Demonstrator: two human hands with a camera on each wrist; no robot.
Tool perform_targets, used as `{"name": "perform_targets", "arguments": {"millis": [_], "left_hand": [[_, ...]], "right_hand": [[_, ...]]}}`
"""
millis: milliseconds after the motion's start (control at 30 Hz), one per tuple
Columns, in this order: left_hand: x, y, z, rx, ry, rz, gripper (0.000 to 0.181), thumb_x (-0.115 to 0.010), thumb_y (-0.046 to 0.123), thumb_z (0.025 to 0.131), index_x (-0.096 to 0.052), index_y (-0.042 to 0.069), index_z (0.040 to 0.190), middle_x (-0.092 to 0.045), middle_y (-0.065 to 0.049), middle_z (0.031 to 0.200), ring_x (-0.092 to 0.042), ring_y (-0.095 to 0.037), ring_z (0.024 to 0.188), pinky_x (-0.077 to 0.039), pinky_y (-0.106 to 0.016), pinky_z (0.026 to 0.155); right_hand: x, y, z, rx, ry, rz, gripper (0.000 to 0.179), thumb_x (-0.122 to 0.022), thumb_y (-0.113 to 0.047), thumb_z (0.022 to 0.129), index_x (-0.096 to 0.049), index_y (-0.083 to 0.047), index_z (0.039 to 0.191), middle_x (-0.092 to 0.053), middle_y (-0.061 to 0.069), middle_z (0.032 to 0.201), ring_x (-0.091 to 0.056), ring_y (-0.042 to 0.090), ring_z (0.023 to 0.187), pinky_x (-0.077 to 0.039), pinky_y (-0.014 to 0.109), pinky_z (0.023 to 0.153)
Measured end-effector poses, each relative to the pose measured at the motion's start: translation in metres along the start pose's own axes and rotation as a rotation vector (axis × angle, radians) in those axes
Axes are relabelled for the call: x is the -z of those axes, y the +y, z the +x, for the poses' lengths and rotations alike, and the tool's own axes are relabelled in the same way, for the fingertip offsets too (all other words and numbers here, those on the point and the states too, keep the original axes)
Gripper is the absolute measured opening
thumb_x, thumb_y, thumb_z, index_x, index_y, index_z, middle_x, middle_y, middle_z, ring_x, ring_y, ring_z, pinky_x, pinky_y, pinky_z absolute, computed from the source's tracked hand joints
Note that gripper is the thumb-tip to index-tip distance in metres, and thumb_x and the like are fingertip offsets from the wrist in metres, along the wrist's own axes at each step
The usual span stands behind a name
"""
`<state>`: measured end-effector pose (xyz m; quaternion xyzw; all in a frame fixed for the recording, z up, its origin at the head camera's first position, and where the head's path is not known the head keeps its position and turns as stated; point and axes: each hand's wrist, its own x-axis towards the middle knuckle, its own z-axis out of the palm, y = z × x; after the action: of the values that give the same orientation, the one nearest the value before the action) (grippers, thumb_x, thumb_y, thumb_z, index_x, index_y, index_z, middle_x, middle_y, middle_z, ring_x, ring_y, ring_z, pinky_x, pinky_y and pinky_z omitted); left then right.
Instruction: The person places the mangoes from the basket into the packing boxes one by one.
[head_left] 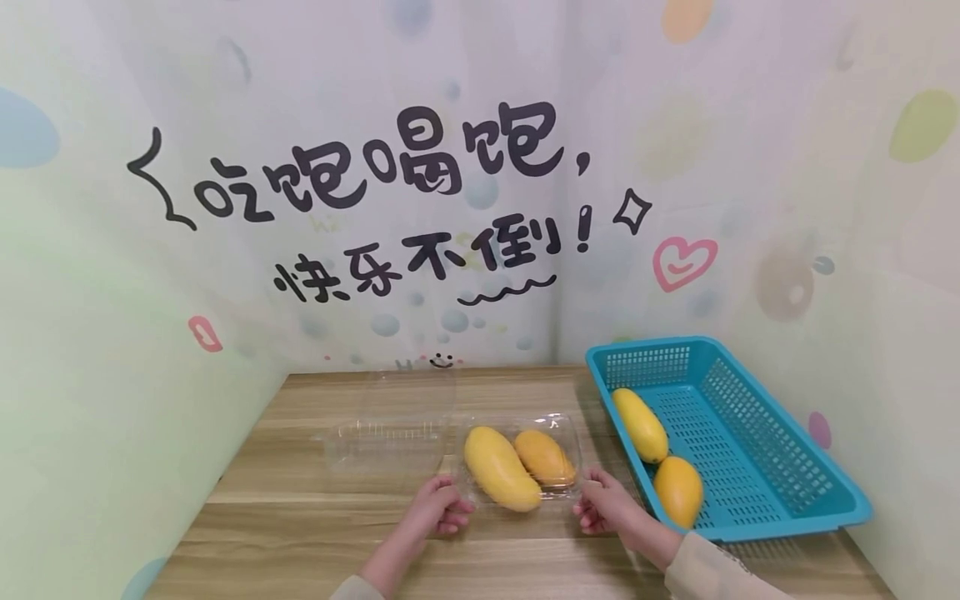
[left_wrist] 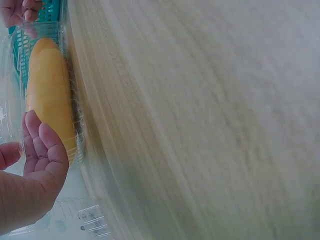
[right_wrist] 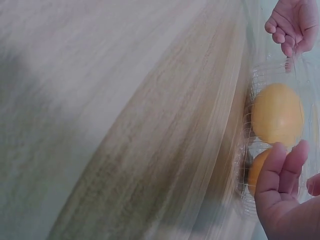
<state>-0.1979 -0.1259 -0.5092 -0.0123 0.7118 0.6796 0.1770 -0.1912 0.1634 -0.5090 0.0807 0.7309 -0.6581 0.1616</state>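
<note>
A clear plastic clamshell box (head_left: 558, 425) stands on the table with a long yellow mango (head_left: 501, 468) and a rounder orange-yellow mango (head_left: 545, 457) inside. My left hand (head_left: 441, 507) is at the box's near left corner, fingers loosely bent, and the left wrist view shows its thumb apart from the fingers. At the near right corner is my right hand (head_left: 606, 502), its fingers also loosely bent and its thumb apart in the right wrist view. Whether the fingertips touch the plastic is hard to tell. The lid appears to lie over the mangoes, though its edge is unclear.
Behind and left of the box sits another clear clamshell box (head_left: 386, 446), its lid raised. A blue-green basket (head_left: 757, 529) on the right holds a yellow mango (head_left: 640, 425) and an orange-yellow mango (head_left: 678, 492). A printed curtain (head_left: 480, 333) hangs behind the wooden table (head_left: 300, 500).
</note>
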Motion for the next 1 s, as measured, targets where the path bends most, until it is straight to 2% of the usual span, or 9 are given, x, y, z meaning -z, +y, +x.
{"name": "perform_targets", "arguments": {"millis": [267,400,733,1000], "left_hand": [[-0.0016,-0.0003,0.0018,0.003,0.026,-0.015,0.054,-0.046,0.007,0.083,-0.027,-0.013,0.13,-0.066,0.001,0.07,-0.058,-0.003,0.052,-0.044,-0.016,0.048],[-0.0021,0.0002,0.0029,0.008,0.045,-0.009,0.052,-0.045,0.005,0.082,-0.029,-0.012,0.128,-0.066,0.003,0.068,-0.057,-0.003,0.051,-0.044,-0.016,0.047],[-0.0077,0.0012,0.0048,-0.001,0.097,-0.037,0.039,-0.045,0.002,0.08,-0.038,-0.009,0.116,-0.064,0.002,0.063,-0.053,-0.002,0.047,-0.042,-0.016,0.045],[-0.0088,0.0022,0.0002,-0.014,0.116,0.0,0.042,-0.045,0.0,0.077,-0.037,-0.011,0.117,-0.066,-0.003,0.065,-0.053,-0.003,0.046,-0.044,-0.018,0.047]], "right_hand": [[-0.0037,-0.0004,0.0011,-0.007,0.054,-0.011,0.049,-0.039,-0.006,0.084,-0.026,0.008,0.129,-0.053,0.006,0.063,-0.046,0.012,0.048,-0.048,0.028,0.051],[-0.0048,-0.0002,0.0017,-0.003,0.065,-0.009,0.052,-0.038,-0.005,0.083,-0.024,0.009,0.131,-0.053,0.006,0.063,-0.045,0.011,0.048,-0.047,0.028,0.051],[-0.0059,-0.0011,0.0016,-0.008,0.084,-0.004,0.04,-0.039,-0.007,0.088,-0.029,0.005,0.126,-0.05,0.006,0.063,-0.042,0.012,0.05,-0.048,0.028,0.053],[-0.0068,-0.0013,0.002,-0.006,0.087,0.002,0.037,-0.038,-0.003,0.085,-0.032,0.003,0.121,-0.048,0.005,0.06,-0.041,0.012,0.049,-0.047,0.028,0.052]]}}
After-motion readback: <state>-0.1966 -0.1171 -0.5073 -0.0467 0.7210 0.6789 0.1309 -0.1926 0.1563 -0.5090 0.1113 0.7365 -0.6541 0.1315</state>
